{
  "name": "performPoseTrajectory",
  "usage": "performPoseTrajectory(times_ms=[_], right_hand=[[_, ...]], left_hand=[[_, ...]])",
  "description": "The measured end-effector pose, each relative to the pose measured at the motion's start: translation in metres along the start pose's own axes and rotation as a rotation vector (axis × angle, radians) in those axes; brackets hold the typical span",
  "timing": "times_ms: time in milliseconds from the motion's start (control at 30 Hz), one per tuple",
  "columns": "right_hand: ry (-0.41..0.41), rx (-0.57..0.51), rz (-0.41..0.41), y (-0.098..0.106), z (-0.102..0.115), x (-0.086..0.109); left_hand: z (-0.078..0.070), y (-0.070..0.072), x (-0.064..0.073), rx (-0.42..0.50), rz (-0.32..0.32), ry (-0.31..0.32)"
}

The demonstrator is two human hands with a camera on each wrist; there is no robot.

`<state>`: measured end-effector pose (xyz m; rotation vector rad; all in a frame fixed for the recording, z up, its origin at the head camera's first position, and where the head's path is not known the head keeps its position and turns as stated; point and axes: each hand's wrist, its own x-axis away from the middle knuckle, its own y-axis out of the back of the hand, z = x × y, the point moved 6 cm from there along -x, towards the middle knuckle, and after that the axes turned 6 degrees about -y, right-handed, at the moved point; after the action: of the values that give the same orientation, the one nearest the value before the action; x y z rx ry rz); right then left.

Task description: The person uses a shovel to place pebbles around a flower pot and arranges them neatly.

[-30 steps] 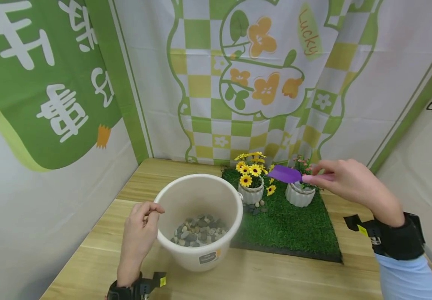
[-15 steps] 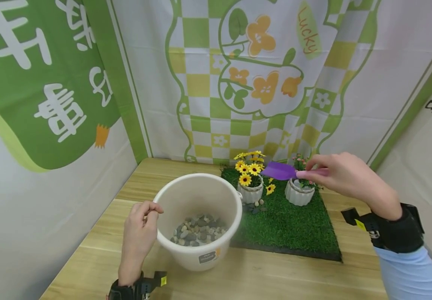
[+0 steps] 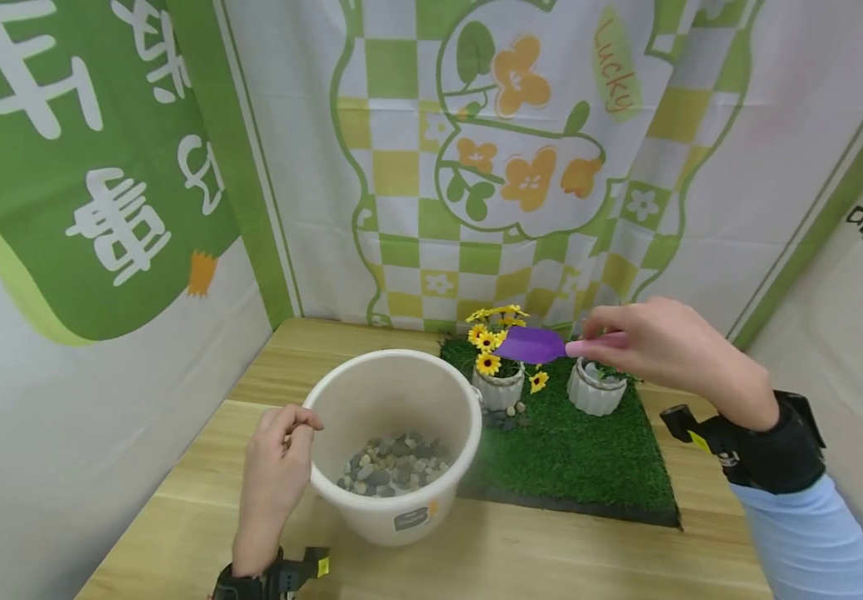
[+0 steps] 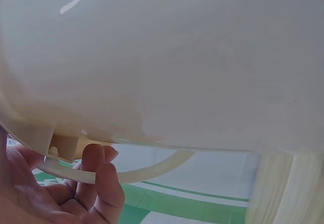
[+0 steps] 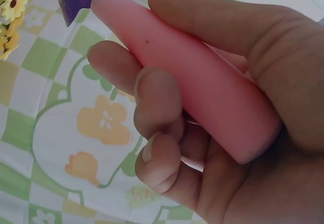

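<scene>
My right hand (image 3: 664, 342) grips the pink handle (image 5: 192, 82) of a small garden trowel (image 3: 532, 343). Its purple blade points left, above the grass mat and in front of the yellow flowers; no pebbles show on the blade. A cream bucket (image 3: 360, 396) stands on the table, with grey and tan pebbles (image 3: 394, 463) over its bottom. At the bucket's left rim is my left hand (image 3: 276, 458). In the left wrist view its fingers curl round the bucket's thin carrying handle (image 4: 144, 174), just under the rim.
Two white pots (image 3: 497, 388) (image 3: 595, 392) stand on a green grass mat (image 3: 581, 467), right of the bucket. Yellow flowers (image 3: 487, 363) fill the left pot; my right hand partly hides the plant in the other. Small stones (image 3: 506, 417) lie before the left pot. Printed curtains (image 3: 326, 167) enclose the table.
My right hand has carried the trowel to the left, so its blade has gone from between the pots to the yellow flowers. The left hand and bucket stay in place.
</scene>
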<state>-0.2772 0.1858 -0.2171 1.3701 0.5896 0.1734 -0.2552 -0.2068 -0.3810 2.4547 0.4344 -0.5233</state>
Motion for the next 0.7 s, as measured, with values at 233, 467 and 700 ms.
performPoseTrajectory(times_ms=[233,467,700], right_hand=[[0.045,0.032,-0.005,0.004,0.014,-0.008],[0.040,-0.011,0.041,0.002,0.024,-0.012],[0.107,-0.014,0.037,-0.002,0.034,-0.016]], left_hand=[[-0.002,0.000,-0.002,-0.006,-0.009,-0.030],[-0.003,0.000,0.000,-0.003,-0.004,-0.025],[-0.001,0.001,0.001,-0.005,-0.013,-0.009]])
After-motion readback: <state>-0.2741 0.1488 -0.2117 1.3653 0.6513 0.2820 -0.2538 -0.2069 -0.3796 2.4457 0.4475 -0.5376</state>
